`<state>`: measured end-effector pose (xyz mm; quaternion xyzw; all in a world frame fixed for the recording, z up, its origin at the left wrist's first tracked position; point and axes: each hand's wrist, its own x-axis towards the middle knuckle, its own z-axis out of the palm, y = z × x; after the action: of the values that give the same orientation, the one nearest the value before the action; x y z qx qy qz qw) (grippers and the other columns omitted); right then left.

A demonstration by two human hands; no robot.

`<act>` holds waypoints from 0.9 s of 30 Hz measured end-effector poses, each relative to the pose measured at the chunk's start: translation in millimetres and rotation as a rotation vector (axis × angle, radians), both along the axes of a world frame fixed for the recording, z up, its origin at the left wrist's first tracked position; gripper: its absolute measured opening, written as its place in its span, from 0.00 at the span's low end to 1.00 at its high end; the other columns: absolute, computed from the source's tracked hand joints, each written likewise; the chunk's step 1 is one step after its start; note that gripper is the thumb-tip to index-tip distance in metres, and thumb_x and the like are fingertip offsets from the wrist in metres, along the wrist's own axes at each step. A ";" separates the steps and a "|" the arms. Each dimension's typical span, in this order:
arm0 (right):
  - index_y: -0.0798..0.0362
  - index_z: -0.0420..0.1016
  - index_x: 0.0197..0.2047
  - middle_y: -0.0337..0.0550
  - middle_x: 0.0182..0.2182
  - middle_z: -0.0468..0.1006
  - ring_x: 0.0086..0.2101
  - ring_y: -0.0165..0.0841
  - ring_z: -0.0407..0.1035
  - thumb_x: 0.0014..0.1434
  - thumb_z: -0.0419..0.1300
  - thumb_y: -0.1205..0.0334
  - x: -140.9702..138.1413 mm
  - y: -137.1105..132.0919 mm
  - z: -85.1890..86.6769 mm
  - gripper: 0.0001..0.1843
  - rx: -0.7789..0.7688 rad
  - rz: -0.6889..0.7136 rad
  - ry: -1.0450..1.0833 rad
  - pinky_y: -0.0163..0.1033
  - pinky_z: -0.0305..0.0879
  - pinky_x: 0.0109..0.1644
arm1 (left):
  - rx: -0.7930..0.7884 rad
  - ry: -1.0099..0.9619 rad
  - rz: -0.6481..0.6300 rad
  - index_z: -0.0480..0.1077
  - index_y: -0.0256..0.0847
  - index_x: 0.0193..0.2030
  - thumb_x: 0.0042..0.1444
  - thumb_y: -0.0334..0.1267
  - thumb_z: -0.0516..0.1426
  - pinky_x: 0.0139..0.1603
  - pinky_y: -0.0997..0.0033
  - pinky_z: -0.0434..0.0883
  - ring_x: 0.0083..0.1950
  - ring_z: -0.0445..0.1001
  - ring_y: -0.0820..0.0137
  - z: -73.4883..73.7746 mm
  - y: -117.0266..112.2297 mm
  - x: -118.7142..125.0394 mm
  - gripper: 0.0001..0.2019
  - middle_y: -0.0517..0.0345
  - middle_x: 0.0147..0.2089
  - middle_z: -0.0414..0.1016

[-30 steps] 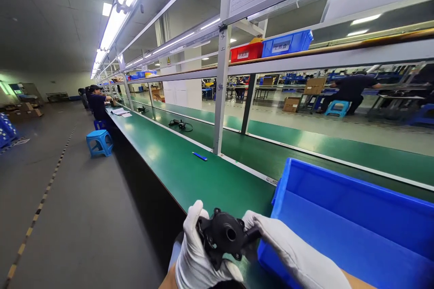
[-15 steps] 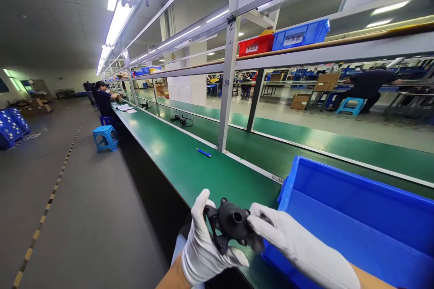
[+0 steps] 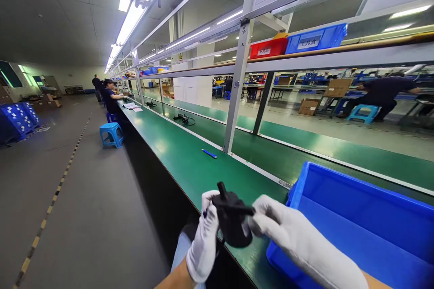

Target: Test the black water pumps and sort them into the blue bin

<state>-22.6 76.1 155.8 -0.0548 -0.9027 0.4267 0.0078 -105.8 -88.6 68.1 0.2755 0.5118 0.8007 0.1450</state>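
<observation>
A black plastic pump (image 3: pixel 234 223) with a round body and a short pipe sticking up is in front of me, over the bench's front edge. My left hand (image 3: pixel 204 241), in a white glove, is closed around its left side. From the right, my gloved right hand (image 3: pixel 288 231) has thumb and fingers pinched at the pump's right edge. The exact contact there is partly hidden and blurred. Just right of the pump stands a large blue bin (image 3: pixel 352 235), partly under my right forearm.
A blue utility knife or pen (image 3: pixel 209 153) lies on the green bench (image 3: pixel 176 153). A metal post (image 3: pixel 236 86) rises behind it, carrying a shelf with a red bin (image 3: pixel 269 48) and a blue bin (image 3: pixel 317 38). Black cabled items (image 3: pixel 185 119) lie further along. A co-worker (image 3: pixel 110 97) sits at the far left.
The pump has been turned: its central port faced me before, and now its pipe points up with the body below. My hands shifted with it, and the view swung slightly left.
</observation>
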 end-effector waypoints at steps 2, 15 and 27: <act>0.50 0.68 0.39 0.47 0.37 0.79 0.38 0.41 0.72 0.57 0.55 0.30 -11.8 -14.8 11.9 0.29 -0.069 -0.034 -0.009 0.45 0.70 0.46 | 0.068 -0.239 -0.081 0.69 0.41 0.62 0.63 0.73 0.49 0.60 0.53 0.74 0.57 0.77 0.54 16.8 4.2 -0.7 0.38 0.45 0.54 0.78; 0.48 0.67 0.45 0.35 0.27 0.74 0.21 0.27 0.63 0.55 0.61 0.34 -93.8 -22.8 108.5 0.27 -1.045 0.316 0.335 0.26 0.56 0.18 | -0.033 -0.011 -0.241 0.76 0.41 0.52 0.56 0.81 0.45 0.36 0.71 0.73 0.32 0.75 0.70 60.2 -39.8 -105.6 0.44 0.53 0.41 0.79; 0.84 0.72 0.32 0.64 0.67 0.61 0.51 0.31 0.72 0.42 0.15 0.68 -91.5 73.7 224.0 0.47 -0.559 -0.301 0.968 0.40 0.57 0.30 | -0.353 -0.251 -0.827 0.80 0.38 0.29 0.54 0.80 0.47 0.45 0.49 0.77 0.32 0.80 0.55 -147.3 -29.7 -32.5 0.43 0.47 0.27 0.78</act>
<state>-114.1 149.8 379.9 0.0187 -0.6315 0.6197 0.4656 -138.3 -118.4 -79.2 0.3286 0.4660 0.6033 0.5577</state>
